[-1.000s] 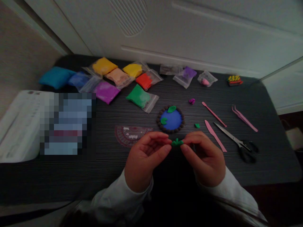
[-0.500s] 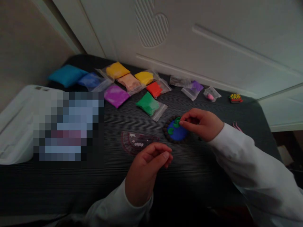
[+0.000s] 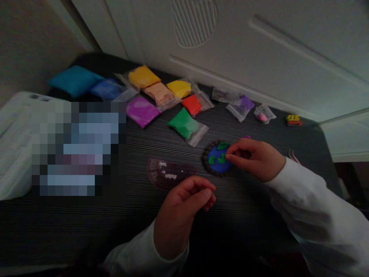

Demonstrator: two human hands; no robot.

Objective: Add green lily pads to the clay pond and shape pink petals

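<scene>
On the table lies a round clay piece (image 3: 216, 166), a blue disc ringed with dark brown balls. Green clay leaves rest on it: one curved leaf (image 3: 222, 146) at the far edge and a small one (image 3: 211, 160) on the left. My right hand (image 3: 258, 157) reaches in from the right, thumb and forefinger pinched on another small green clay leaf (image 3: 221, 159) over the disc. In front of the disc, my left hand (image 3: 186, 213) hovers with fingers curled and thumb against them, nothing visible in it. A clear protractor (image 3: 157, 175) with whitish bits lies beside it.
Bags of coloured clay stand behind: green (image 3: 183, 124), purple (image 3: 142, 111), red (image 3: 192, 104), peach (image 3: 159, 93), yellow (image 3: 144, 77) and blue (image 3: 75, 80). A white container (image 3: 14, 142) and a pixelated area are at left. A small yellow-red item (image 3: 293, 120) sits far right, before a white panel (image 3: 138, 30).
My right fingers have shifted from the far part of the disc toward its middle, uncovering the curved green leaf at the far edge. My left hand stays much the same; the view shifted slightly.
</scene>
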